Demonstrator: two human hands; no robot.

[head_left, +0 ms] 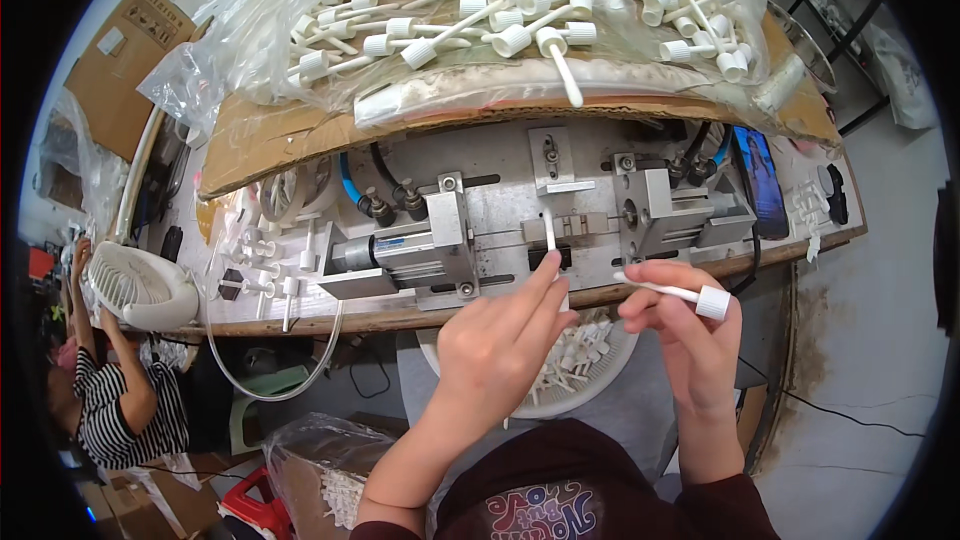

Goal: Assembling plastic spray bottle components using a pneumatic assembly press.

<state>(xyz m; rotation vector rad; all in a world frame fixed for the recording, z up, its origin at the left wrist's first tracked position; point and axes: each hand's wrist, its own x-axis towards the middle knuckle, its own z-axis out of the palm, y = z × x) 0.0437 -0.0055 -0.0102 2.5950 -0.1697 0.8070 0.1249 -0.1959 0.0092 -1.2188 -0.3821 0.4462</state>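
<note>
My right hand (690, 330) pinches a white applicator stick with a ribbed screw cap (713, 302); its thin tip points left toward the metal fixture. My left hand (500, 345) reaches to the bench's front edge, fingers closed around the cap end of a second white applicator stick (549, 225). That stick's shaft stands out past my fingertips onto a small metal block (572, 228); its cap is mostly hidden by my fingers. Two metal clamp units with cylinders, the left one (410, 245) and the right one (680, 210), face each other across the block.
Above the bench, a cardboard shelf (290, 150) bears a plastic-lined heap of capped sticks (510, 25). A white basket (625, 360) of sticks sits below my hands. A phone (760, 180) leans at right. A white fan (145, 285) and another person in stripes (135, 410) are at left.
</note>
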